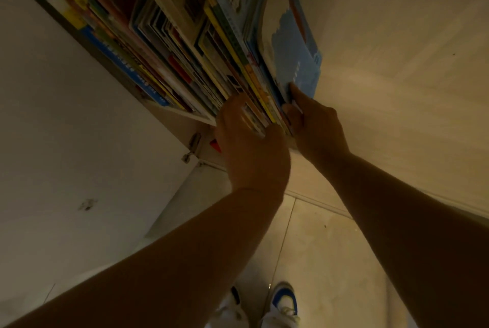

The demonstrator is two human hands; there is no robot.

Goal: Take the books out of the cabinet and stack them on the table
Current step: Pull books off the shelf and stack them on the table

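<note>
A row of thin, colourful books (185, 44) stands upright in the cabinet (182, 113), spines toward me. My left hand (251, 147) has its fingers curled around the left side of a bundle of books (258, 105) near the row's right end. My right hand (315, 126) grips the same bundle from the right, with the thumb pressed against a light blue book (293, 57), the outermost one. Both forearms reach up from the bottom of the view.
An open white cabinet door (53, 129) with a metal hinge (193, 146) stands at the left. A pale wall (397, 63) lies to the right of the books. Below are a tiled floor (330, 261) and my white and blue shoes (283, 306).
</note>
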